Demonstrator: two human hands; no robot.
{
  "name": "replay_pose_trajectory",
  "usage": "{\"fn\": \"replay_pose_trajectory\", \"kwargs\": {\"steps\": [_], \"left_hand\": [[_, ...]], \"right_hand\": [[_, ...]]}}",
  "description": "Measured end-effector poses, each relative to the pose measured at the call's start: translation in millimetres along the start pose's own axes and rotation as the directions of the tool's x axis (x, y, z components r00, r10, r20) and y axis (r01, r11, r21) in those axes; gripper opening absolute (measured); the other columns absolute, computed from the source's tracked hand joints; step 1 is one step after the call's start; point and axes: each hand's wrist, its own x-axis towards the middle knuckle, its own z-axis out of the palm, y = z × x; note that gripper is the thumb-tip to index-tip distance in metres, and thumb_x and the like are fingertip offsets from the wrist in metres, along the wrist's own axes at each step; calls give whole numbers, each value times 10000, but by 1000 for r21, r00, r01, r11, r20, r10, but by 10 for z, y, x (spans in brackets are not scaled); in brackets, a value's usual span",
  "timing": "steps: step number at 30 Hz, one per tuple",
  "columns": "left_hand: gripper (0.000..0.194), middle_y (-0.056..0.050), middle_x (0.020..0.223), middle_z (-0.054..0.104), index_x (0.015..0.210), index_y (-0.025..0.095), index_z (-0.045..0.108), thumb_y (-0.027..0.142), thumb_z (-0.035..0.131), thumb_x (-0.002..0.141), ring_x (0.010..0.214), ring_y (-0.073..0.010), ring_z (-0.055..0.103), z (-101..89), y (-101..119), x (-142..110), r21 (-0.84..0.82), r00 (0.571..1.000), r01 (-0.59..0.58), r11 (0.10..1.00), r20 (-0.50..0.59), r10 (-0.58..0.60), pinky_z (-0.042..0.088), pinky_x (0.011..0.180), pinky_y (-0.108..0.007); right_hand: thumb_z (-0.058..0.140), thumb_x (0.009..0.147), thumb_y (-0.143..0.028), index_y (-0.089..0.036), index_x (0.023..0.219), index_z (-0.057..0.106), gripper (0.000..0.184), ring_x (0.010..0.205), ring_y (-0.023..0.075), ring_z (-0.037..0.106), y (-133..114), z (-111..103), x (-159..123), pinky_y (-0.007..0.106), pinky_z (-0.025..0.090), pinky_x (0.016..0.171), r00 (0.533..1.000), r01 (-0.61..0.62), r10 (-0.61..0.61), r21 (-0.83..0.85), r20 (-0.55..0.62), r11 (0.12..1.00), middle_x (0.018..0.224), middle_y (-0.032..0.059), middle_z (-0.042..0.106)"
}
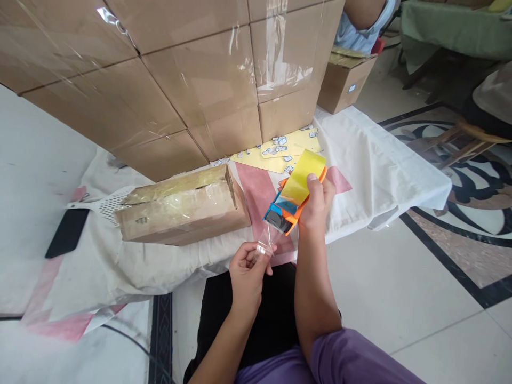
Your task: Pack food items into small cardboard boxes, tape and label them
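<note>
My right hand is wrapped round an orange and blue tape dispenser loaded with a yellowish roll. From its front end a short strip of clear tape runs down to my left hand, whose thumb and fingers pinch the loose end. Both hands are just off the near edge of the table, above my lap. To the left of them a closed brown cardboard box lies on the cloth, with shiny yellowish tape along its top.
Stacked, taped cartons stand along the back of the cloth-covered table. Patterned yellow sheets lie before them. A black phone-like slab and a white perforated paddle sit at left. Another person is near a carton behind.
</note>
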Motion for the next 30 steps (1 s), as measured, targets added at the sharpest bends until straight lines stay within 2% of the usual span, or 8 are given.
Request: {"fn": "replay_pose_trajectory", "kwargs": {"steps": [6, 10, 14, 18, 21, 24, 30], "left_hand": [[195, -12, 773, 741, 830, 171, 700, 321, 824, 811, 493, -58, 548, -40, -4, -52, 70, 995, -58, 996, -79, 64, 431, 492, -187], [203, 11, 691, 701, 835, 169, 702, 322, 831, 802, 475, -58, 541, -46, 2, -62, 75, 980, -101, 992, -163, 112, 428, 471, -179], [224, 37, 618, 655, 833, 165, 691, 313, 849, 775, 452, -64, 544, -33, 54, -52, 54, 960, -143, 988, -237, 152, 445, 463, -182], [229, 17, 652, 696, 821, 160, 678, 301, 851, 770, 449, -65, 551, -14, 75, -57, 30, 937, -184, 982, -298, 185, 443, 450, -184], [239, -6, 723, 745, 856, 162, 681, 299, 854, 763, 452, -65, 561, 3, 62, -68, -6, 927, -211, 977, -319, 199, 452, 451, -188], [280, -29, 805, 783, 928, 169, 690, 296, 864, 748, 464, -66, 578, 20, 52, -84, -40, 914, -240, 970, -345, 212, 464, 456, -188], [331, -22, 780, 785, 911, 183, 698, 322, 904, 692, 432, -70, 557, 29, 35, -87, -127, 907, -275, 953, -363, 214, 447, 420, -187]], "right_hand": [[680, 859, -582, -243, 759, 637, 357, 670, 225, 684, 19, -16, -17, 348, 561, 552, 999, 36, -37, -68, -16, 997, 651, 3, 604], [678, 865, -573, -234, 780, 636, 352, 679, 218, 681, 51, -19, -18, 337, 556, 558, 999, 37, -39, -64, -31, 997, 662, 2, 597], [678, 867, -537, -217, 850, 651, 322, 585, 174, 628, 63, -37, 4, 302, 522, 520, 997, 63, -64, -24, -52, 998, 639, -24, 565], [650, 886, -487, -197, 887, 663, 290, 586, 169, 646, 32, -64, 33, 316, 552, 548, 991, 82, -77, 44, -112, 996, 724, -1, 633], [647, 883, -455, -192, 846, 669, 266, 636, 194, 685, -3, -74, 39, 352, 590, 601, 989, 93, -87, 47, -121, 995, 786, 31, 674], [647, 876, -452, -196, 834, 669, 260, 631, 198, 686, -32, -61, 22, 361, 602, 613, 989, 89, -81, 60, -125, 994, 755, 24, 668], [603, 903, -494, -181, 881, 665, 320, 588, 185, 664, -8, -8, -18, 343, 586, 587, 986, 59, -41, 107, -163, 992, 690, 6, 639]]}}
